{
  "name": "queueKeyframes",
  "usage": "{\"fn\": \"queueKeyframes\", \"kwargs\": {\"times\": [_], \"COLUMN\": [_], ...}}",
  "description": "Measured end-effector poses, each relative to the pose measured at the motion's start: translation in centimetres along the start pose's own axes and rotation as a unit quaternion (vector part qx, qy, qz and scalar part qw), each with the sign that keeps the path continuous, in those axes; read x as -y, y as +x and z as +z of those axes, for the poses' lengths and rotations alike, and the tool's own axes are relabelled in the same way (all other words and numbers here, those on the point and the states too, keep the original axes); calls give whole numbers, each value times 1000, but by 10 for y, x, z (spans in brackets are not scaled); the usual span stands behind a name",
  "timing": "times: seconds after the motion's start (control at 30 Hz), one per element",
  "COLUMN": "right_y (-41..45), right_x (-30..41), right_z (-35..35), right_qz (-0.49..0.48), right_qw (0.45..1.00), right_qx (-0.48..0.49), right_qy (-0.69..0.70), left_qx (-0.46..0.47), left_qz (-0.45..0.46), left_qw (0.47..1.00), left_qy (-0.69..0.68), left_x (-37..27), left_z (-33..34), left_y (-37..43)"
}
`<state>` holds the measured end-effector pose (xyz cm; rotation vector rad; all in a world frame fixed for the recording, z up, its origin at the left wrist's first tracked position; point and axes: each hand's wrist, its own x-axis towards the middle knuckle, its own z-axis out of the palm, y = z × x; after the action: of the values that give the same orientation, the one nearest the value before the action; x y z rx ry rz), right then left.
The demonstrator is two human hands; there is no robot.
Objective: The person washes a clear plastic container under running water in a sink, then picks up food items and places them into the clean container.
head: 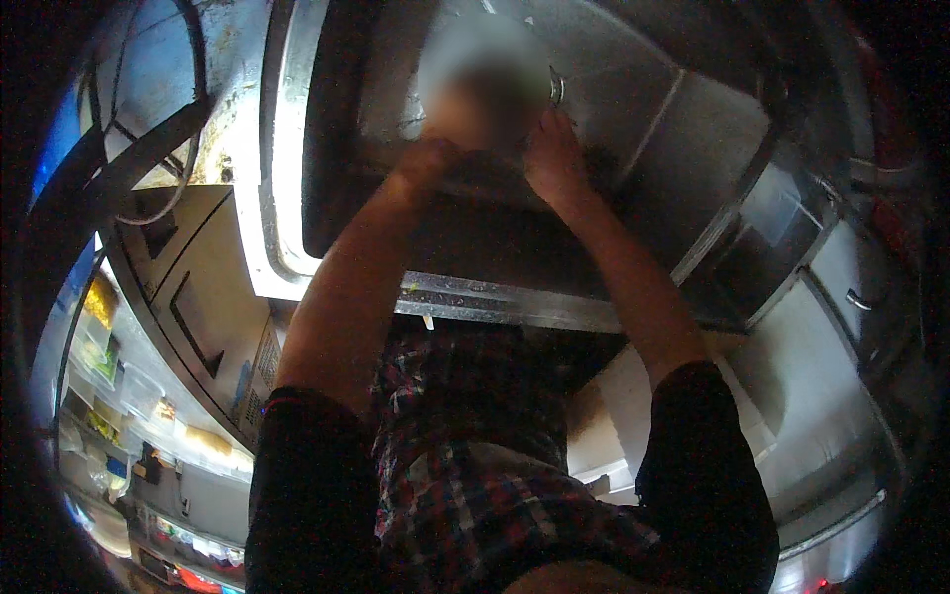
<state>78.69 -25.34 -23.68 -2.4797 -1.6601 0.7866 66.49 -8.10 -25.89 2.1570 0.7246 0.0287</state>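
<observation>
Both forearms reach over a dark metal sink basin (475, 237). My left hand (427, 167) is at the lower left of a blurred round patch, its fingers dark and partly lost in the blur. At the patch's lower right, my right hand (557, 160) has its fingers bent. Just above those fingertips shows a small shiny curved piece of metal (557, 85). What lies between the hands is too blurred to name, and whether either hand grips it cannot be made out.
The basin's front rim (505, 297) runs before my plaid apron (475, 482). A brightly lit metal edge (286, 148) borders it on the left. A cardboard-coloured box-like unit (215, 297) with dark arrow marks and a dark hose (197, 44) are at left. White cabinet-like panels (816, 416) stand at right.
</observation>
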Motion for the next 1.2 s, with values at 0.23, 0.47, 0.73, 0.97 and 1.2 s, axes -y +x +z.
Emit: {"fn": "queueKeyframes", "kwargs": {"times": [0.23, 0.47, 0.73, 0.97, 1.2], "right_y": [44, 25, 30, 18, -8], "right_x": [15, 6, 12, 1, 34], "right_z": [-4, -4, 8, -4, -71], "right_qz": [25, -5, -6, 17, -133], "right_qw": [988, 995, 983, 995, 939], "right_qx": [-66, -93, -175, -93, -299], "right_qy": [139, 30, 62, -11, -104], "left_qx": [-37, 66, 29, -22, 4], "left_qz": [29, 60, 107, 167, 142], "left_qw": [998, 991, 989, 982, 986], "left_qy": [-41, 104, 93, 83, -91], "left_x": [-32, -51, -16, -16, -49], "left_z": [11, -8, 22, 26, -33], "left_y": [13, 25, 34, 28, 3]}}
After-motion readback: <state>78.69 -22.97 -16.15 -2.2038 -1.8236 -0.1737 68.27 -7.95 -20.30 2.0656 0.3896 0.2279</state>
